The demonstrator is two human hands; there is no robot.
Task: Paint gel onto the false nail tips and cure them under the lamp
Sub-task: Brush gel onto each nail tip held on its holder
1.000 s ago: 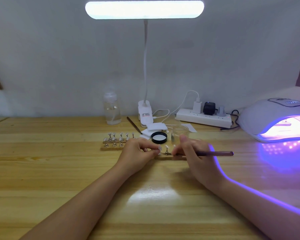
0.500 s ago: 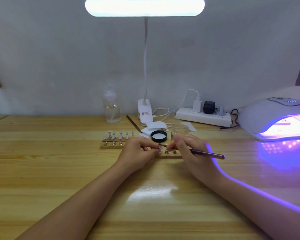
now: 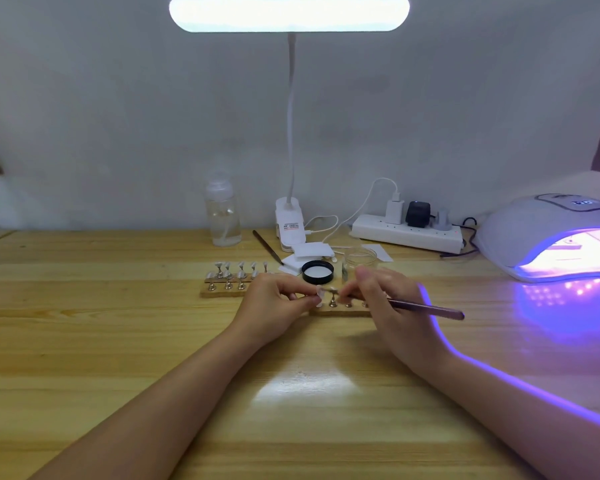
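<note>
At the table's middle lies a small wooden holder strip (image 3: pixel 343 310) with metal stands for nail tips. My left hand (image 3: pixel 274 303) pinches the strip's left end, beside a pale nail tip (image 3: pixel 320 295) on a stand. My right hand (image 3: pixel 385 299) grips a thin dark brush (image 3: pixel 430 309), its handle pointing right and its tip over the stands near my left fingers. A second wooden strip (image 3: pixel 222 289) with several nail tips on stands sits to the left. The white curing lamp (image 3: pixel 548 233) glows purple at the right edge.
Behind the hands stand a black jar lid (image 3: pixel 318 271), a clear glass jar (image 3: pixel 360 258), white pads (image 3: pixel 310 251) and a second brush (image 3: pixel 267 247). A clear bottle (image 3: pixel 223 213), the desk lamp's base (image 3: pixel 290 225) and a power strip (image 3: pixel 407 232) line the wall.
My right hand has drawn the brush left, so its handle end now lies lower and its tip reaches the stands near my left fingers. My left hand stays on the strip.
</note>
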